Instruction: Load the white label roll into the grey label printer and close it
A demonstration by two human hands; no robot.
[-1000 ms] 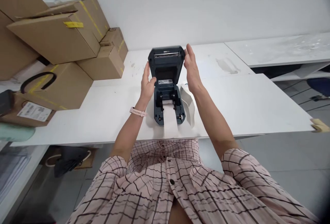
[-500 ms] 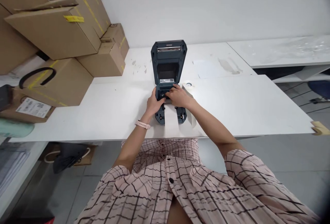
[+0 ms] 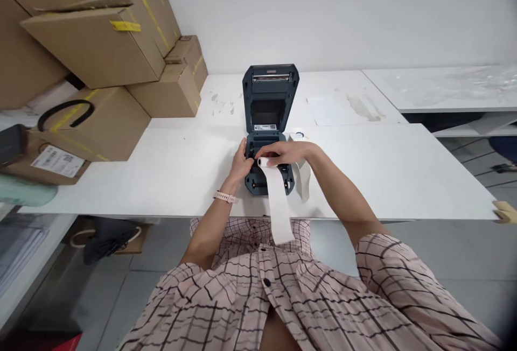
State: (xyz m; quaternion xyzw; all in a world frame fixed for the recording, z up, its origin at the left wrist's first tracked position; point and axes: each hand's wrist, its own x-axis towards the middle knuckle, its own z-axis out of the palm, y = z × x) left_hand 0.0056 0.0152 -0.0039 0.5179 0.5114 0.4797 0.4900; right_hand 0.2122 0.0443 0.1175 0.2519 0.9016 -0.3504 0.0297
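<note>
A dark blue label printer [image 3: 270, 104] stands on the white table with its lid raised. My right hand [image 3: 285, 152] is closed over a small white paper roll [image 3: 264, 162], held just above the open printer bay. From the roll a paper strip [image 3: 278, 205] runs down over the table's front edge and hangs free. My left hand [image 3: 240, 163] grips the left side of the printer's base, its thumb reaching inside. A second piece of curled white paper [image 3: 304, 181] lies just right of the printer, partly behind my right wrist.
Cardboard boxes [image 3: 97, 49] are stacked at the left, with a black curved band [image 3: 67, 109] on one. A mint-green object [image 3: 26, 192] lies at the table's left edge. A white sheet [image 3: 325, 110] lies behind on the right, before the wall.
The paper roll has come up into view in my right hand, lifted from the printer bay. Its strip has swung right and hangs lower. My left hand stays at the printer's side.
</note>
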